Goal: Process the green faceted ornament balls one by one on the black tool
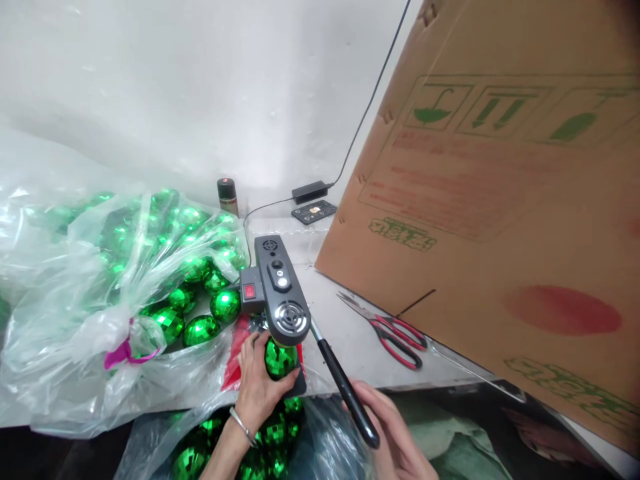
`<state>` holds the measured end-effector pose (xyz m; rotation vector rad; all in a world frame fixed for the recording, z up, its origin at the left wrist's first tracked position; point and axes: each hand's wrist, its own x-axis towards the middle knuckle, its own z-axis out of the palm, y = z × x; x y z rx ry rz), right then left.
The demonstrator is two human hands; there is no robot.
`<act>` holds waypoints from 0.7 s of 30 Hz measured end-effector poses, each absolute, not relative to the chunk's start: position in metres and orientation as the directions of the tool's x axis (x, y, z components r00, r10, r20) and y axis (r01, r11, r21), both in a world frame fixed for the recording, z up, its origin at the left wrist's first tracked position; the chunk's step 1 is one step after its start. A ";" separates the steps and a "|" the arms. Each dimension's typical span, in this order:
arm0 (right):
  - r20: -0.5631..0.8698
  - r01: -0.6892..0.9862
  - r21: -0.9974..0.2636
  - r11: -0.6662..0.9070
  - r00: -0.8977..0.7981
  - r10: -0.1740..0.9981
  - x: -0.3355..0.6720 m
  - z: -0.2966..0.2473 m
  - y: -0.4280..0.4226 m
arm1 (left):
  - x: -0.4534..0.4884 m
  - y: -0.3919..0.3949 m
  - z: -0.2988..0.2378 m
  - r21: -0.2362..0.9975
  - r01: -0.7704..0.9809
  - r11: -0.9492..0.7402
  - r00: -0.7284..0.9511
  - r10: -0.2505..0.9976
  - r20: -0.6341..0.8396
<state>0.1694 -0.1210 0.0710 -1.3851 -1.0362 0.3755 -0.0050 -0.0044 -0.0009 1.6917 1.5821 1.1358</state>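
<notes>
A shiny green mirror-faceted ball (281, 359) sits in my left hand (257, 380), fingers and thumb curled round its sides. The ball is under the round end of a dark grey press-like machine (286, 293) with a red switch. From this machine a metal rod with a black lever handle (347, 390) slants toward me. My right hand (387, 427) is at the handle's lower part, with fingers bent behind it; part of its grip is hidden. A red sheet (235, 357) lies under the machine.
Left, a clear plastic bag (75, 333) holds several green balls; another bag of balls (275, 433) is below the table edge. Red-black scissors (390, 330) lie right of the machine. A large cardboard box (480, 220) leans right. Behind stand a dark-capped can (227, 195) and power adapter (310, 191).
</notes>
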 end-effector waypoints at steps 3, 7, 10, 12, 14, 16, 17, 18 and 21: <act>0.577 0.468 -0.802 0.370 0.449 0.682 0.172 0.088 -0.111 | -0.006 -0.003 -0.009 0.906 0.396 -0.150 -0.011 0.986 0.168; 0.788 0.599 -0.575 0.558 0.221 0.575 0.169 0.109 -0.089 | -0.008 -0.002 -0.013 0.937 0.322 -0.140 -0.004 0.989 0.149; 0.837 0.615 -0.499 0.611 0.160 0.522 0.164 0.129 -0.069 | -0.007 -0.001 -0.011 0.940 0.304 -0.157 0.001 0.986 0.165; 0.852 0.614 -0.461 0.641 0.103 0.514 0.160 0.142 -0.058 | -0.006 -0.001 -0.010 0.939 0.303 -0.164 0.013 0.986 0.168; 0.855 0.603 -0.447 0.660 0.072 0.513 0.155 0.153 -0.051 | -0.006 -0.001 -0.011 0.934 0.316 -0.166 0.013 0.985 0.170; 0.849 0.592 -0.471 0.654 0.101 0.519 0.149 0.157 -0.046 | -0.005 -0.002 -0.012 0.927 0.335 -0.170 0.003 0.984 0.180; 0.843 0.581 -0.489 0.650 0.122 0.524 0.146 0.156 -0.045 | -0.005 -0.003 -0.012 0.922 0.345 -0.175 -0.002 0.982 0.187; 0.835 0.567 -0.508 0.648 0.139 0.532 0.144 0.153 -0.044 | -0.004 -0.003 -0.013 0.918 0.353 -0.181 -0.005 0.981 0.196; 0.822 0.517 -0.544 0.661 0.170 0.544 0.140 0.140 -0.043 | -0.003 -0.004 -0.016 0.905 0.372 -0.208 -0.005 0.974 0.226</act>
